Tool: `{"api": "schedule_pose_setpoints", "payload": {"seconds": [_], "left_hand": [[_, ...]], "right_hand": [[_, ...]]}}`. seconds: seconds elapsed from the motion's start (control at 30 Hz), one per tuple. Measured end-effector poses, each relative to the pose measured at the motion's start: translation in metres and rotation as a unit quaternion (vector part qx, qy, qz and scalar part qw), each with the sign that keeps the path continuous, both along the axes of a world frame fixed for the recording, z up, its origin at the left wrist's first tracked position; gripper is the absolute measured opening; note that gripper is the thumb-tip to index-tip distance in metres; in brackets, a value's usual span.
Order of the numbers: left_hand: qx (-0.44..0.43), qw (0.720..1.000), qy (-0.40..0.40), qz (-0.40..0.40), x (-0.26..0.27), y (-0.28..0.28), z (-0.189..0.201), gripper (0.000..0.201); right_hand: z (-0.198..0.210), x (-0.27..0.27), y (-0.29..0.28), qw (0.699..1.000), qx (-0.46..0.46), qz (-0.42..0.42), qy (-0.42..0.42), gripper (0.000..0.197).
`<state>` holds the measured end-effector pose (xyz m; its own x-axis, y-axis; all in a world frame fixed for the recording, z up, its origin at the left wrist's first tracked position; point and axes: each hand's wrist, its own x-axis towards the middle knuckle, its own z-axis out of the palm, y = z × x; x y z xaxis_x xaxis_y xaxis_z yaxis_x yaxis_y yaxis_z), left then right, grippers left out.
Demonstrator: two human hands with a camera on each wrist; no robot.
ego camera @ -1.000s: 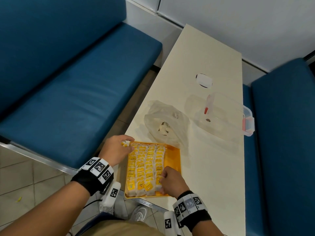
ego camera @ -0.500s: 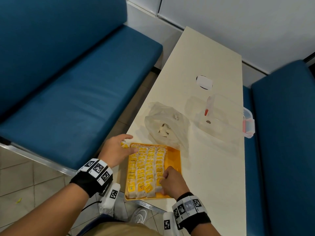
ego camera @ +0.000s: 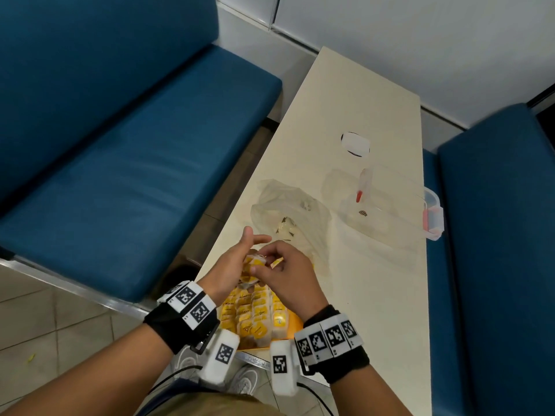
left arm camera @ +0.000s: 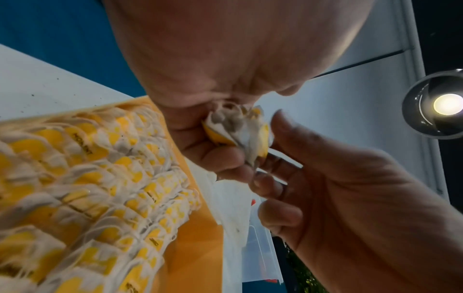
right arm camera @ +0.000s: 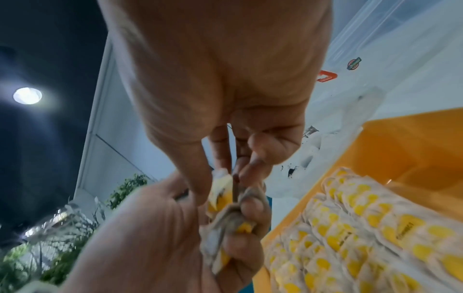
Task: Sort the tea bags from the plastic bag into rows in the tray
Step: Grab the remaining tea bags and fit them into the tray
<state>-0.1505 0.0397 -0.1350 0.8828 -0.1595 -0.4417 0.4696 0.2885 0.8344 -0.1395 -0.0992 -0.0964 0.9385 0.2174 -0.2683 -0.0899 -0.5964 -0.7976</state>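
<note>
Nearest the person, on the table's [ego camera: 375, 295] front edge, sits the orange tray [ego camera: 292, 327], with rows of yellow-tagged tea bags [ego camera: 252, 313] packed across its left side. Just above the tray, both hands meet: the left hand [ego camera: 228, 273] curls its fingers round a small bunch of tea bags [ego camera: 250, 265], while the right hand [ego camera: 288, 277] pinches at that same bunch with thumb and fingertips. Beyond the tray lies the crumpled plastic bag [ego camera: 291, 217]. Farther right of the tray stands a clear plastic container [ego camera: 390, 205].
</note>
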Motion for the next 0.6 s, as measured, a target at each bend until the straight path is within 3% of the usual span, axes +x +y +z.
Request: {"api": "schedule_pose_setpoints", "payload": {"seconds": [0.1, 0.3, 0.43, 0.6], "left_hand": [[-0.006, 1.000, 0.003, -0.022, 0.000, 0.000, 0.001, 0.062], [0.017, 0.997, -0.033, -0.066, -0.002, 0.006, -0.005, 0.048], [0.003, 0.998, -0.019, -0.053, -0.002, 0.011, -0.010, 0.025], [-0.019, 0.999, 0.002, -0.034, 0.000, 0.015, -0.014, 0.021]], "right_hand": [[-0.004, 0.001, -0.001, 1.000, 0.019, -0.020, -0.004, 0.014], [-0.004, 0.007, -0.009, 0.999, 0.035, -0.029, 0.019, 0.021], [-0.001, 0.011, -0.017, 0.997, 0.064, -0.017, 0.037, 0.019], [-0.005, 0.010, -0.023, 0.997, 0.069, 0.003, 0.036, 0.030]]}}
